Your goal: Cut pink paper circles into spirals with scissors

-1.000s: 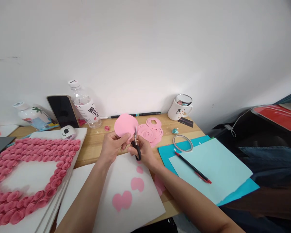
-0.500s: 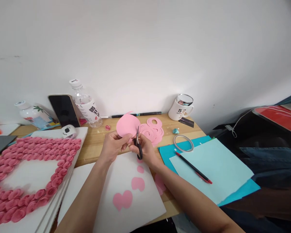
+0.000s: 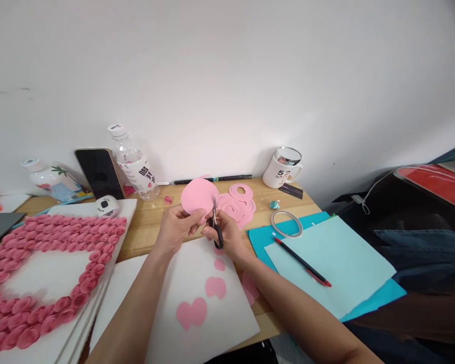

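A round pink paper piece is pinched between the thumb and fingers of my left hand. In my right hand is a pair of scissors with black handles, its blades pointing up along the paper's right edge. Just behind my right hand lie pink paper spirals in a loose heap. Below both hands, small pink paper cut-outs rest on a white sheet. My fingertips partly hide the bottom of the round piece.
At left lies a white board bordered with pink paper roses; behind it stand a phone and a clear bottle. To the right are a mug, a tape roll, light blue paper and a black-red pen.
The scissors blades look closer together than before, and the thin strip above the round paper shows less. Both hands stay in nearly the same place.
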The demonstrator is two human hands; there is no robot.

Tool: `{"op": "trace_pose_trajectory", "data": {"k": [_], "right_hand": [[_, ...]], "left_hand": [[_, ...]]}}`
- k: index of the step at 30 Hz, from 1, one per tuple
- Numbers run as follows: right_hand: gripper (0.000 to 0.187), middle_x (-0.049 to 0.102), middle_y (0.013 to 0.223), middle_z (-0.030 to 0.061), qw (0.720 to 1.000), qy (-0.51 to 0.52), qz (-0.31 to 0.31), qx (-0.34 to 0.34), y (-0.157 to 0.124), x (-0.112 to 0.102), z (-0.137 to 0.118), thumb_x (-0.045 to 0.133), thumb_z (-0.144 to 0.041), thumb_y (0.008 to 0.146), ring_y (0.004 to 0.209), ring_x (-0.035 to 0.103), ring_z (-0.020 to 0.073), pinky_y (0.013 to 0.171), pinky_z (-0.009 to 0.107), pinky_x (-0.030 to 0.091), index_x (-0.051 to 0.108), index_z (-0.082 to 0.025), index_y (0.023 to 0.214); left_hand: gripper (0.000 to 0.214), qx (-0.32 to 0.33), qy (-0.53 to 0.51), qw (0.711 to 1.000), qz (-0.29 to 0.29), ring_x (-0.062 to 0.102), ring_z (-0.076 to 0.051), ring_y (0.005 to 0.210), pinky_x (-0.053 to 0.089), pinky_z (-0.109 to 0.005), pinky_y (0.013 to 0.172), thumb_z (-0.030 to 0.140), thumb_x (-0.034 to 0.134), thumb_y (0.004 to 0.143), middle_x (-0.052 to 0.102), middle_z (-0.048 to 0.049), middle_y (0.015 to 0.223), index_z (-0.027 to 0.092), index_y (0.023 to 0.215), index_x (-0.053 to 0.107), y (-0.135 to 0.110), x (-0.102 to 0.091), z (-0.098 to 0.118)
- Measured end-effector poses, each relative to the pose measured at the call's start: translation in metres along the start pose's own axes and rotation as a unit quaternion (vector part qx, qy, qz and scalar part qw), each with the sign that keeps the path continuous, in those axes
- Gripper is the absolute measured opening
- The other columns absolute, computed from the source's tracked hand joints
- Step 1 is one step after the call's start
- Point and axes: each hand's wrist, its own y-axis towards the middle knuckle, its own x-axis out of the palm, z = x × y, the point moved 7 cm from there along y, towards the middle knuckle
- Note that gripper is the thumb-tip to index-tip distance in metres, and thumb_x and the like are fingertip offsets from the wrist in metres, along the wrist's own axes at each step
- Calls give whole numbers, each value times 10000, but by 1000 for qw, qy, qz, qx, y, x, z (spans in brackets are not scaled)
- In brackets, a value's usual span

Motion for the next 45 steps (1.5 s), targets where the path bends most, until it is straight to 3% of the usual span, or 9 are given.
{"op": "trace_pose_trajectory", "data": {"k": [12,18,23,27,35,45], "right_hand": [[289,490,503,-75,1000,-14,4,15,-1,0,0,656,-364,682,435,434,82,422,202,322,493,-189,846],[315,493,489,-72,1000,-6,-1,23,-1,0,0,666,-404,686,439,460,95,424,209,335,488,-194,842],[350,481,460,-80,999,-1,7,34,-1,1,2,694,-422,662,425,452,96,431,216,346,474,-194,810],[382,506,499,-67,999,-1,1,37,0,2,7,714,-435,649,426,460,98,431,218,338,473,-194,820],[400,488,651,-38,999,2,28,-46,2,-6,-7,731,-425,654,584,437,105,512,220,340,432,-200,794],[384,515,687,-23,999,10,12,-39,2,-3,-8,718,-424,666,567,410,95,508,222,312,460,-189,828]], "left_hand": [[243,11,28,1000,7,346,-37,344,269,-185,348,275,687,620,448,44,381,148,482,532,1,-3,3],[264,23,-11,1000,4,343,-32,352,251,-181,365,265,687,653,440,62,392,154,502,501,3,-4,0],[244,8,-57,998,-29,400,-45,338,291,-192,360,321,661,705,540,36,471,156,577,535,2,2,-1],[275,5,-52,998,-25,399,-37,323,298,-187,352,306,680,684,540,28,450,142,518,534,1,3,0],[278,-38,-43,998,-32,411,-45,333,303,-177,340,286,708,643,525,34,421,138,501,520,-2,10,-8],[273,1,-29,999,-39,422,-43,352,314,-178,360,267,682,684,528,33,446,139,510,516,1,9,-5]]}}
